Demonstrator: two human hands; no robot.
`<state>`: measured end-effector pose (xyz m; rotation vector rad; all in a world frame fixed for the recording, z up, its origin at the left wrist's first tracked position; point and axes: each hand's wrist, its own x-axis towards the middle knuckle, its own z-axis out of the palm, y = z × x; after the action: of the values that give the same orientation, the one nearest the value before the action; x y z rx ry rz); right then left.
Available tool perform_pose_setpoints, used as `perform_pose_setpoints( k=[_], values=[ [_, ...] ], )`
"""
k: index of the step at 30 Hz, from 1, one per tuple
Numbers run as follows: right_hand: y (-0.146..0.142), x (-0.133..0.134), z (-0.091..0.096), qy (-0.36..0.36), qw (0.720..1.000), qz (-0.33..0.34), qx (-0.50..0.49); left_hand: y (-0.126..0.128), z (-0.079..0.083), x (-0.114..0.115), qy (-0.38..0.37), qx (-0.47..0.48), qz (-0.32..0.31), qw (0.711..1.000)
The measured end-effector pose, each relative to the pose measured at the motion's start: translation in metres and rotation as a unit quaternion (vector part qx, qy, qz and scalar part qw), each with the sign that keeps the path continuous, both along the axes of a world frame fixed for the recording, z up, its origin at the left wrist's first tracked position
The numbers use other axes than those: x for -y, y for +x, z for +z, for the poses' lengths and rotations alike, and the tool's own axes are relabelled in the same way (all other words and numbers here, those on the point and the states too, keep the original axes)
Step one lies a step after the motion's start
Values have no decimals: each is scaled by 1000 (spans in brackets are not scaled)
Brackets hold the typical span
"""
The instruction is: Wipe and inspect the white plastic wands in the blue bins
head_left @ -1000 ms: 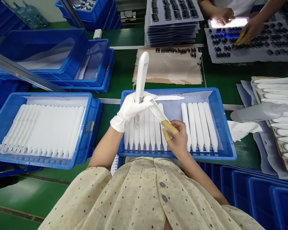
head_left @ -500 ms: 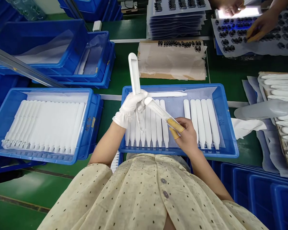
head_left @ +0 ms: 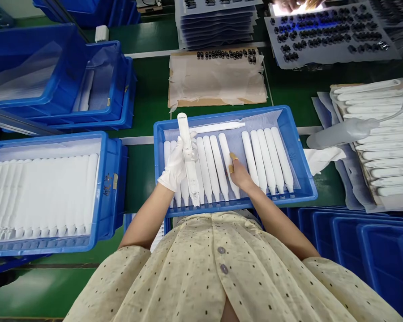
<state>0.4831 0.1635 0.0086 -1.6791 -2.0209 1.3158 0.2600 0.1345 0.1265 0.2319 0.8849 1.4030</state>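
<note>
My left hand [head_left: 174, 169], in a white glove, is closed around a long white plastic housing [head_left: 191, 176] with small slots and holes, held upright over the blue tray [head_left: 307, 198]. Yellow finger cots cover fingertips of my right hand [head_left: 241, 175]. Its fingers pinch a smooth white plastic shell [head_left: 225, 150] lying in the tray, at the right end of the left-hand row. A second row of white shells [head_left: 267, 156] lies to the right of that hand. Another white piece [head_left: 221, 127] rests crosswise along the tray's far side.
At left stands another blue tray [head_left: 102, 197] packed with white parts. A squeeze bottle [head_left: 342, 133] lies at right beside stacked white pieces [head_left: 386, 156]. Ahead is a paper-covered board [head_left: 218, 82] with small black parts. Behind, a co-worker's hands [head_left: 298, 4] are near a bright light.
My right hand has brought its shell from the air down into the tray beside the row. My left hand has lowered its housing and turned its slotted face toward me. The view has shifted right.
</note>
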Motion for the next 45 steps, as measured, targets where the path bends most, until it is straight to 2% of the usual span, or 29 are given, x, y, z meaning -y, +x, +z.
perform_pose_setpoints(
  k=[3, 6, 8, 9, 10, 12, 13, 14, 16, 19, 22, 25, 26, 28, 31, 34, 37, 38, 40, 42, 44, 45],
  values=[
    [-7, 1, 2, 34, 999, 0, 17, 8, -4, 1, 20, 6, -20, 1000],
    [-11, 4, 11, 58, 998, -8, 10, 21, -6, -1, 43, -15, -33, 998],
    [-15, 13, 22, 33, 995, -3, -89, 32, -11, -3, 47, -37, -36, 998],
    [-18, 20, 28, -13, 985, 7, -173, 37, -15, -6, 49, -48, -37, 997],
    [-19, 27, 33, -76, 961, 18, -264, 41, -20, -9, 52, -61, -39, 996],
    [-19, 38, 40, -186, 896, 18, -402, 47, -32, -16, 63, -109, -44, 991],
    [-16, 40, 40, -202, 882, 2, -425, 48, -40, -19, 74, -155, -46, 984],
    [-11, 39, 38, -187, 887, -22, -422, 48, -48, -23, 89, -215, -47, 971],
    [5, 30, 28, -98, 928, -70, -352, 46, -64, -30, 129, -358, -58, 923],
    [28, 14, 9, 17, 988, -65, -136, 46, -86, -35, 196, -534, -126, 813],
    [35, 13, -1, 47, 999, -15, 22, 58, -101, -33, 240, -641, -232, 691],
    [33, 16, 4, 51, 997, 19, 61, 72, -110, -27, 244, -716, -298, 583],
    [33, 12, 8, 56, 996, 27, 71, 75, -112, -25, 239, -732, -308, 558],
    [35, -8, 15, 71, 993, 39, 87, 80, -114, -21, 231, -752, -313, 533],
    [42, -63, 20, 102, 990, 37, 92, 85, -114, -18, 241, -735, -324, 545],
    [44, -119, 14, 137, 986, 36, 91, 93, -113, -15, 261, -706, -347, 560],
    [42, -149, 7, 159, 981, 59, 89, 99, -112, -11, 276, -704, -348, 554],
    [42, -154, 5, 164, 980, 66, 88, 100, -112, -11, 274, -696, -345, 566],
    [42, -159, 7, 172, 979, 70, 86, 101, -112, -12, 251, -663, -331, 623],
    [43, -159, 17, 177, 979, 67, 79, 106, -110, -18, 209, -630, -298, 686],
    [43, -155, 35, 188, 978, 62, 69, 118, -105, -29, 153, -579, -233, 766],
    [43, -151, 46, 198, 976, 63, 59, 127, -102, -36, 126, -528, -201, 815]
  ],
)
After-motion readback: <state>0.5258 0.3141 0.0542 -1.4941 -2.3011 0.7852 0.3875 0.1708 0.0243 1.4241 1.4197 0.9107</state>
